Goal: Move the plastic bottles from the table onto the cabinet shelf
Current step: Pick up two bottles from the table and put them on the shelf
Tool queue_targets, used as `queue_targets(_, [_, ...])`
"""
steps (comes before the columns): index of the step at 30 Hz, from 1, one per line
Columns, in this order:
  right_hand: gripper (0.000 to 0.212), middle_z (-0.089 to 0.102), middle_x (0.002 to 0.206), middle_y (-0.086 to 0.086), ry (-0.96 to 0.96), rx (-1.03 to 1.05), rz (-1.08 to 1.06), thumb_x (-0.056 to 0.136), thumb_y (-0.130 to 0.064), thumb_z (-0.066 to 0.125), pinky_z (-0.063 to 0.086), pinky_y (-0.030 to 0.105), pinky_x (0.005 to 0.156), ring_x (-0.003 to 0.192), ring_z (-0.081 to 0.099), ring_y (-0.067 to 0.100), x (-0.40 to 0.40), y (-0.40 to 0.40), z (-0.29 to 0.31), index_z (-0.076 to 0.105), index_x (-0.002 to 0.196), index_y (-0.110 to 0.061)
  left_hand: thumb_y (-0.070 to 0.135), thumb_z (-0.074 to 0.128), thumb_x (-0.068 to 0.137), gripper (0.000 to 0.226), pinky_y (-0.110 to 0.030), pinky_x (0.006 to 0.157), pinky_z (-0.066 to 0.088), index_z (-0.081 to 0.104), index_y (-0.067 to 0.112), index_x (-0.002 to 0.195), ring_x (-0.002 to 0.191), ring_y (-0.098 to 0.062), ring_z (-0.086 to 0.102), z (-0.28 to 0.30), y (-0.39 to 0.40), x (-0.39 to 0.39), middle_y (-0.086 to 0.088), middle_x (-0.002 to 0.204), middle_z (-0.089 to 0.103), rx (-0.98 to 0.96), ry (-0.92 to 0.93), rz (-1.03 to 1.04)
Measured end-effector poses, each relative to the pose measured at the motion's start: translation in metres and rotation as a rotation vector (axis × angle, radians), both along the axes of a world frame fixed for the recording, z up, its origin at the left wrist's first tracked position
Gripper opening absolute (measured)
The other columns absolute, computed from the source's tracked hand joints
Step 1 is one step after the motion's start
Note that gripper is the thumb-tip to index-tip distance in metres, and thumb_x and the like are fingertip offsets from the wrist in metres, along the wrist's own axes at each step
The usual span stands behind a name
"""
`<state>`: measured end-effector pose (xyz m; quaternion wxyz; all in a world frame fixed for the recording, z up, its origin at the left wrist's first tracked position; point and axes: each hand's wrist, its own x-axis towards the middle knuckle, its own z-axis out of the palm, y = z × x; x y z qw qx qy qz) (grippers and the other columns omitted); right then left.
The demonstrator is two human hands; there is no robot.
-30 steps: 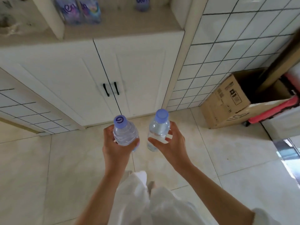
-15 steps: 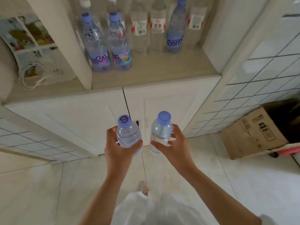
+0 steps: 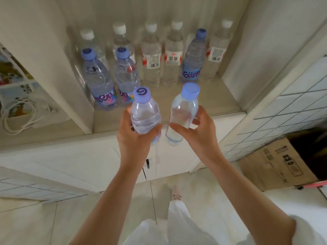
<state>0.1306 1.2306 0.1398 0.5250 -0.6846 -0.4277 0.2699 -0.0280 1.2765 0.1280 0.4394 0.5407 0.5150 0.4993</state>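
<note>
My left hand [image 3: 136, 137] grips a clear ribbed plastic bottle [image 3: 144, 115] with a purple cap bearing a swirl mark. My right hand [image 3: 198, 129] grips a smoother clear bottle [image 3: 182, 114] with a plain purple cap. Both are upright, side by side, just in front of the cabinet shelf [image 3: 208, 101] edge. On the shelf stand several bottles: two purple-capped ones [image 3: 99, 80] at front left, white-capped ones [image 3: 151, 55] behind, one purple-capped bottle [image 3: 193, 59] at back right.
A vertical white divider [image 3: 53, 64] bounds the shelf on the left; beyond it lie a white cord [image 3: 16, 117] and printed paper. White cabinet doors [image 3: 88, 161] are below. A cardboard box [image 3: 276, 161] sits on the floor at right, by the tiled wall [image 3: 283, 112].
Both hands have risen and moved forward with their bottles, from in front of the cabinet doors to the shelf's front edge. The view has tilted up, showing more of the shelf.
</note>
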Motion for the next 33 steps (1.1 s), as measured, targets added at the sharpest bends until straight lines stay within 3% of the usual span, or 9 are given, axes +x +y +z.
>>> queue_targets(5, [0.056,0.068,0.1,-0.009,-0.02,0.06,0.002,0.066,-0.019,0.086,0.048,0.011,0.073,0.088,0.064,-0.001,0.028,0.045,0.013,0.058,0.114,-0.015,0.013,0.087,0.067,0.056,-0.016,0.077,0.051,0.058,0.023,0.114,0.092,-0.004,0.065,0.014,0.035,0.038,0.013,0.099,0.068,0.094,0.023,0.009])
queue_targets(10, [0.055,0.066,0.092,-0.018,-0.027,0.055,0.02,0.063,-0.026,0.087,0.046,0.008,0.073,0.085,0.062,-0.006,0.055,0.08,0.018,0.058,0.108,-0.019,0.016,0.087,0.068,0.058,-0.03,0.086,0.055,0.056,0.02,0.117,0.099,-0.011,0.065,0.016,0.066,0.074,0.008,0.106,0.068,0.097,-0.003,0.066])
queue_targets(13, [0.052,0.064,0.085,-0.02,-0.034,0.056,0.042,0.06,-0.029,0.088,0.043,0.006,0.07,0.081,0.06,-0.007,0.069,0.1,0.017,0.058,0.102,-0.02,0.013,0.085,0.069,0.062,-0.008,0.08,0.046,0.053,0.029,0.119,0.097,0.009,0.062,0.015,0.08,0.093,0.022,0.104,0.066,0.095,-0.02,0.116])
queue_targets(16, [0.05,0.061,0.08,-0.019,-0.069,0.048,0.063,0.061,-0.031,0.088,0.042,0.006,0.066,0.075,0.058,-0.009,0.078,0.117,0.015,0.057,0.099,-0.022,0.012,0.085,0.069,0.071,0.0,0.077,0.04,0.048,0.031,0.127,0.095,0.021,0.055,0.01,0.094,0.104,0.031,0.106,0.058,0.082,-0.048,0.169])
queue_targets(21, [0.048,0.059,0.079,-0.016,-0.121,0.03,0.116,0.065,-0.026,0.086,0.039,0.006,0.059,0.067,0.054,-0.012,0.088,0.14,0.011,0.058,0.103,-0.017,0.013,0.082,0.074,0.077,0.003,0.077,0.039,0.044,0.015,0.141,0.092,0.027,0.052,0.0,0.115,0.111,0.012,0.124,0.061,0.088,-0.025,0.225])
queue_targets(24, [0.05,0.067,0.087,-0.005,-0.139,0.028,0.121,0.065,-0.028,0.086,0.045,0.017,0.065,0.073,0.059,0.002,0.087,0.149,0.009,0.058,0.104,-0.016,0.009,0.08,0.077,0.079,0.003,0.072,0.041,0.04,0.014,0.145,0.087,0.026,0.055,-0.005,0.121,0.112,0.006,0.127,0.06,0.091,-0.011,0.243])
queue_targets(26, [0.049,0.067,0.087,-0.002,-0.156,0.036,0.125,0.065,-0.03,0.085,0.047,0.021,0.067,0.076,0.061,0.01,0.085,0.153,0.008,0.056,0.1,-0.014,0.009,0.08,0.077,0.082,0.001,0.08,0.043,0.038,0.015,0.147,0.093,0.02,0.056,-0.007,0.124,0.112,0.011,0.127,0.057,0.081,-0.014,0.253])
queue_targets(29, [0.049,0.062,0.084,-0.005,-0.189,0.04,0.127,0.065,-0.033,0.085,0.041,0.01,0.06,0.071,0.056,0.004,0.082,0.156,0.009,0.052,0.097,-0.015,0.02,0.084,0.074,0.089,-0.007,0.097,0.039,0.035,0.02,0.148,0.119,0.003,0.049,-0.009,0.126,0.112,0.015,0.134,0.051,0.082,0.023,0.227])
queue_targets(33, [0.052,0.059,0.081,-0.012,-0.174,0.035,0.113,0.067,-0.028,0.084,0.039,0.006,0.058,0.072,0.056,0.006,0.08,0.16,0.01,0.054,0.105,-0.013,0.028,0.083,0.076,0.089,-0.029,0.111,0.039,0.033,0.016,0.149,0.135,-0.014,0.045,-0.011,0.128,0.115,0.002,0.145,0.05,0.126,0.095,0.201])
